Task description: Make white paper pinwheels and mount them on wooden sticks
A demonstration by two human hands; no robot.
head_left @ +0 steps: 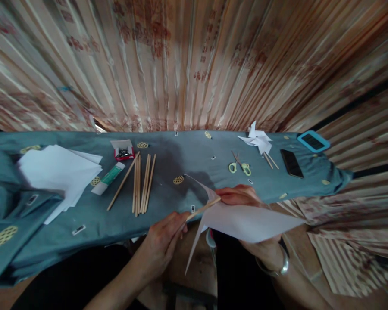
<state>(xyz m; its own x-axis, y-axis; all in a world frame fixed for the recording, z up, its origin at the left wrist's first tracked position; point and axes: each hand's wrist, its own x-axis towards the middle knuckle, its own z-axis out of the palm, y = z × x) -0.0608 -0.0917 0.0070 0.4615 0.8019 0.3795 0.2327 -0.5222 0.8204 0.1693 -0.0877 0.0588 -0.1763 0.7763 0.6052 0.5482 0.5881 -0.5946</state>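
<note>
My left hand (166, 234) is closed around one end of a thin wooden stick (203, 208), just past the table's front edge. The stick's other end meets the middle of a white paper pinwheel (252, 220), whose blades spread out to several sides. Partly behind the paper, my right hand (241, 196) grips the pinwheel near its centre, with the fingers pressed around the stick's tip. The paper hides most of that palm, and any pin at the joint cannot be made out.
On the blue-green tablecloth (194, 150) lie white paper sheets (61, 172), a red box of pins (124, 151), a green-white box (108, 178), several wooden sticks (143, 185), scissors (239, 164), finished pinwheels (258, 138), a phone (291, 163) and a blue-framed tablet (313, 141). A curtain (181, 64) hangs behind.
</note>
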